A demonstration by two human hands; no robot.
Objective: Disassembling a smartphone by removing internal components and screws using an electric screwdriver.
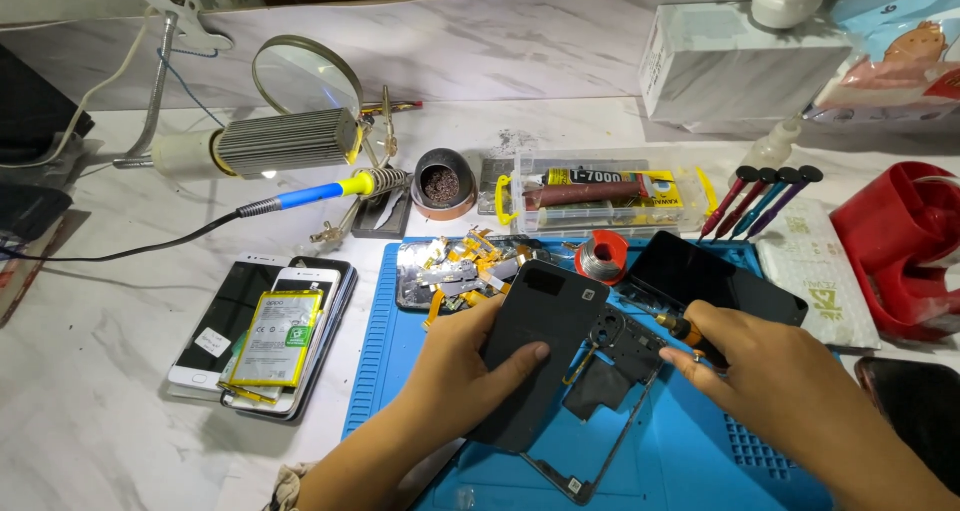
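From the head camera, the left hand point(470, 356) lay on a dark phone back cover point(535, 346), with the thumb pressed flat on top and the fingers curled round its left edge, so it had hold of the cover. The cover sat tilted on a blue work mat point(680, 451), and it partly lay over a thin phone frame point(600, 421) with black inner parts. The right hand point(780, 371) was closed round a small screwdriver point(685, 331) with an orange and black handle. Its tip pointed left and down at the top of the frame, near the round camera hole. Just behind the right hand lay a black phone screen point(700, 276), face up on the mat. A red roll of solder wire point(602, 256) stood near it, and a heap of little gold and orange flat cables point(465, 266) lay on a tray at the back of the mat. To the left, off the mat, was a stack of phones point(255, 336) with a yellow battery point(275, 339) on top. A blue soldering iron point(310, 196) rested in its stand behind them. Four screwdrivers with red and blue handles point(760, 201) leaned at the right.
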